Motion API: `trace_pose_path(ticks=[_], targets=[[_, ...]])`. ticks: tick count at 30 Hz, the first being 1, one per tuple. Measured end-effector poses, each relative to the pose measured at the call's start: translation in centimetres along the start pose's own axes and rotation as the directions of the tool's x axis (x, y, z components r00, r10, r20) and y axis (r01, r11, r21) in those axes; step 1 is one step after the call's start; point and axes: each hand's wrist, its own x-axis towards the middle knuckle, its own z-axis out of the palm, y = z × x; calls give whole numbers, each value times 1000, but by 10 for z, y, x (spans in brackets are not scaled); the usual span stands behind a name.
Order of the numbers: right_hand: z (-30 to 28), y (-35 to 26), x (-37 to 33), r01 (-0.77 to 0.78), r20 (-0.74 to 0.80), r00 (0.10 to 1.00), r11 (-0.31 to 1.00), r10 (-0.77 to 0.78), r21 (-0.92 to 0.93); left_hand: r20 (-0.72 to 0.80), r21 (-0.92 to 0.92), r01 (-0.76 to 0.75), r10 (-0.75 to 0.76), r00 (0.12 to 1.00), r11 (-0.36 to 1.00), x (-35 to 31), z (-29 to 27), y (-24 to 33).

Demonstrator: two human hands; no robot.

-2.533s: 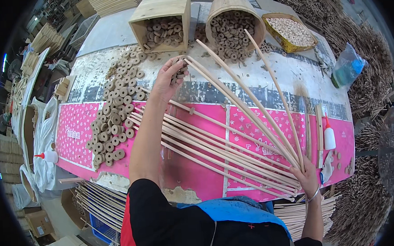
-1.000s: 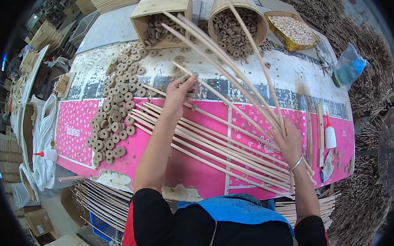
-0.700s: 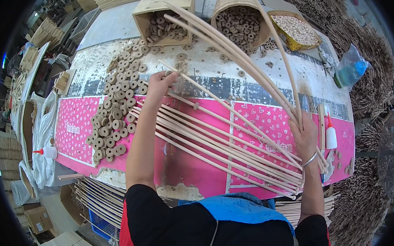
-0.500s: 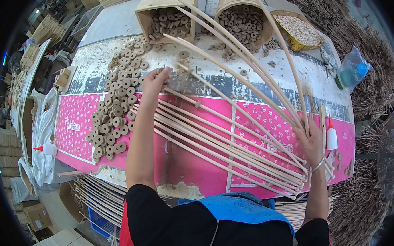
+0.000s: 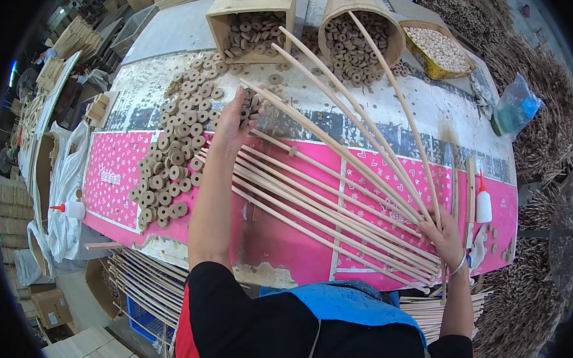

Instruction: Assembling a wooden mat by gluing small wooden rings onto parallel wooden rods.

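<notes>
My left hand (image 5: 231,120) is raised over the table with its fingers curled round several small wooden discs (image 5: 250,108), each with a hole in the middle. My right hand (image 5: 446,237) grips several long pale wooden rods (image 5: 367,116) near their lower ends. They fan out up and to the left, and the tip of one comes close to the discs in my left hand. Below them, more rods (image 5: 341,231) lie side by side on a pink patterned sheet (image 5: 115,181). One lying rod carries a disc (image 5: 292,151). Loose discs (image 5: 183,129) are heaped beside my left forearm.
A wooden box (image 5: 251,0) and a round wooden tub (image 5: 358,3), both holding discs, lie tipped at the back. Beside them stands a yellow tray (image 5: 438,74) of small pale pieces. White glue bottles with red tips stand at right (image 5: 483,206) and left (image 5: 74,210).
My right hand has moved slightly down and left, and the held rods have swung lower with it. My left hand has turned, showing more of the discs in it.
</notes>
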Motion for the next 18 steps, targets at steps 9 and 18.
trace_pose_path(ticks=[9, 18], targets=[[3, 0, 0, -69, 77, 995, 996, 65, 50, 84, 74, 12, -18, 996, 997, -5, 12, 4], [0, 5, -1, -127, 149, 982, 987, 112, 95, 116, 104, 21, -34, 993, 994, -1, 12, 0]])
